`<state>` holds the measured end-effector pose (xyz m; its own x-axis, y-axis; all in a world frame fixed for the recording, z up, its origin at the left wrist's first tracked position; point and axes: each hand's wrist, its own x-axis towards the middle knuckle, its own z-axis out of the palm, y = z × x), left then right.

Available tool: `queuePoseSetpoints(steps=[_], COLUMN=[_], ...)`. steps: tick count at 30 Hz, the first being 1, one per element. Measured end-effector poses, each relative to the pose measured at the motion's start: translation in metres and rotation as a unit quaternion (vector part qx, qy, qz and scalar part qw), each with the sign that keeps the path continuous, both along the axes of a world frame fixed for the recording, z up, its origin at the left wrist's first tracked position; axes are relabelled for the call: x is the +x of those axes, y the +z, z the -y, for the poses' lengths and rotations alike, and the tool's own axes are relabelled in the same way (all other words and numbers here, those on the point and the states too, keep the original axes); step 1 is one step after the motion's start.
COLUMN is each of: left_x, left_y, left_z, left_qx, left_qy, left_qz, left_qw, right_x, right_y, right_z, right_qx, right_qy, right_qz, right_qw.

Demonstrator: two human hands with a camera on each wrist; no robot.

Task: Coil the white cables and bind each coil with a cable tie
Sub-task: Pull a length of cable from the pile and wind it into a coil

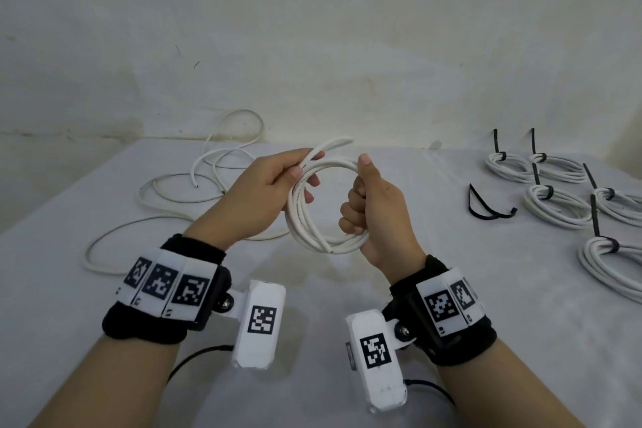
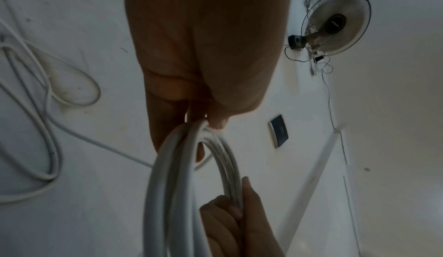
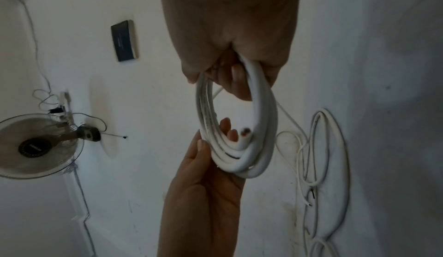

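In the head view, both hands hold a coil of white cable (image 1: 328, 205) in the air above the middle of the table (image 1: 312, 288). The left hand (image 1: 264, 191) pinches the left side of the coil, thumb on top. The right hand (image 1: 377, 205) is closed around the right side, thumb up. Loose white cables (image 1: 166, 198) lie near the far left corner. Bound coils (image 1: 556, 205) with black ties lie along the right edge, and one loose cable tie (image 1: 488, 207) lies just beside them.

In the left wrist view, the left hand's fingers (image 2: 217, 121) pinch the top of the coil (image 2: 167, 194), and the right hand (image 2: 239, 223) grips it lower. A wall fan (image 2: 335, 26) is behind.

In the right wrist view, the right fingers (image 3: 237, 79) curl round the coil (image 3: 261, 128); the left hand (image 3: 206, 185) holds its far side.
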<state>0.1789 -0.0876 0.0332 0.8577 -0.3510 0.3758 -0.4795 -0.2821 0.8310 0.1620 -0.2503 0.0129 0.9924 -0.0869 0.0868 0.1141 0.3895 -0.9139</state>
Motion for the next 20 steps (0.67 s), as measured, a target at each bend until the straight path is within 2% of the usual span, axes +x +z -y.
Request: queuePoseSetpoints(steps=[7, 13, 15, 17, 20], left_x=[0.001, -0.003, -0.005, -0.008, -0.012], left_y=[-0.020, -0.026, -0.026, -0.026, -0.025], left_z=[0.019, 0.015, 0.012, 0.012, 0.016], left_qx=[-0.078, -0.037, -0.018, 0.000, 0.018], left_qy=[0.033, 0.051, 0.060, 0.062, 0.053], left_qz=[-0.046, -0.011, 0.002, 0.013, 0.023], left_qw=[0.995, 0.998, 0.998, 0.998, 0.998], right_x=[0.006, 0.005, 0.005, 0.003, 0.001], right_y=[-0.014, -0.020, -0.020, -0.018, -0.013], right_z=[-0.003, -0.009, -0.011, -0.011, -0.002], right_qx=[-0.017, -0.099, -0.207, -0.318, -0.433], right_qy=[0.019, 0.005, -0.037, -0.073, -0.092], right_qz=[-0.039, -0.010, 0.048, 0.113, 0.146], right_qw=[0.999, 0.995, 0.976, 0.938, 0.885])
